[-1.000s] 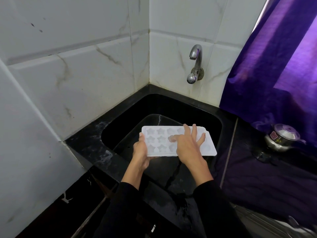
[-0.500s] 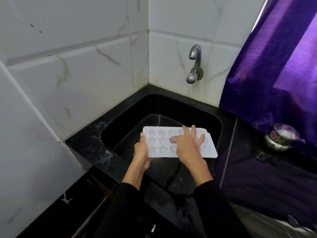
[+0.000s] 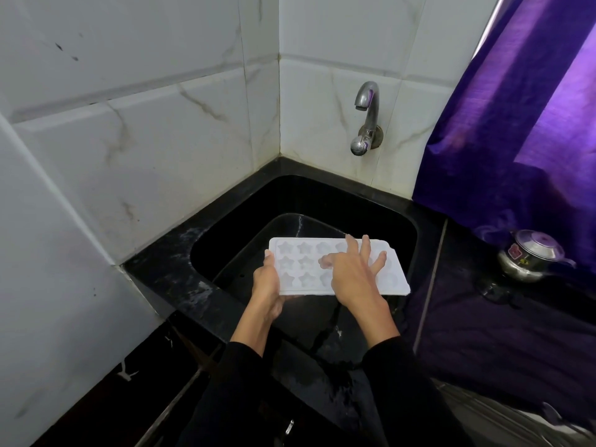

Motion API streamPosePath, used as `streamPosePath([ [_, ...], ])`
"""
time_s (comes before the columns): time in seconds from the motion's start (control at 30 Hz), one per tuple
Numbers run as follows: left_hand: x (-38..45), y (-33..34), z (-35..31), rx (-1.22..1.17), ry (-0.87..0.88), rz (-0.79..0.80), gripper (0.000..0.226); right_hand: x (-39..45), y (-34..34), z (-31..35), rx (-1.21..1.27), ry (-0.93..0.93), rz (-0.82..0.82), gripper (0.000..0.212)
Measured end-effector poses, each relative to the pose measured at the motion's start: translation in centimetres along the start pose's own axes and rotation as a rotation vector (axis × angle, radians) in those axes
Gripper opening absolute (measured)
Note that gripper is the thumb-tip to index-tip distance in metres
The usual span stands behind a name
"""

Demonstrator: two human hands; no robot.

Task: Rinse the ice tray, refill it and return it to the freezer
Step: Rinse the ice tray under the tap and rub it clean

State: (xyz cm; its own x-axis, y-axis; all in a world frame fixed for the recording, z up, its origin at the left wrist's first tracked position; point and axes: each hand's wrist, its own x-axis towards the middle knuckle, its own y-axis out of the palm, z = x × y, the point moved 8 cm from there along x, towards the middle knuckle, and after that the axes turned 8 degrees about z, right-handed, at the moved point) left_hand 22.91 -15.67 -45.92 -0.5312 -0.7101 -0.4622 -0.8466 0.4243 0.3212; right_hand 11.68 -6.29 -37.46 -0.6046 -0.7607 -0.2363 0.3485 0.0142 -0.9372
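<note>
Little has shifted: left hand [image 3: 269, 279] grips the ice tray [image 3: 338, 269] at nine o'clock, right hand [image 3: 353, 272] spread flat rubbing; next, hold it level beneath the tap [image 3: 366, 117].

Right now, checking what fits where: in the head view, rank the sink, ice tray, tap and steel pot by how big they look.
1. sink, largest by far
2. ice tray
3. tap and steel pot: they look alike in extent, so no ranking between them.
</note>
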Motion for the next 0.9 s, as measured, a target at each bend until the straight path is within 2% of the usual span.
streamPosePath([
  [0.47, -0.1, 0.0, 0.0, -0.013, -0.002, -0.004, 0.045, 0.0, 0.2, 0.1, 0.003, -0.026, 0.001, 0.077],
  [0.6, -0.1, -0.1, 0.1, -0.012, -0.010, -0.001, 0.046, 0.0, 0.3, -0.2, 0.015, -0.026, 0.017, 0.071],
  [0.77, 0.1, -0.2, 0.0, -0.035, -0.014, -0.013, 0.048, -0.1, -0.3, 0.7, 0.059, -0.093, -0.059, 0.055],
  [0.9, 0.1, -0.2, 0.0, -0.049, -0.017, -0.024, 0.047, -0.2, -0.4, 2.2, 0.039, -0.166, -0.096, 0.067],
])
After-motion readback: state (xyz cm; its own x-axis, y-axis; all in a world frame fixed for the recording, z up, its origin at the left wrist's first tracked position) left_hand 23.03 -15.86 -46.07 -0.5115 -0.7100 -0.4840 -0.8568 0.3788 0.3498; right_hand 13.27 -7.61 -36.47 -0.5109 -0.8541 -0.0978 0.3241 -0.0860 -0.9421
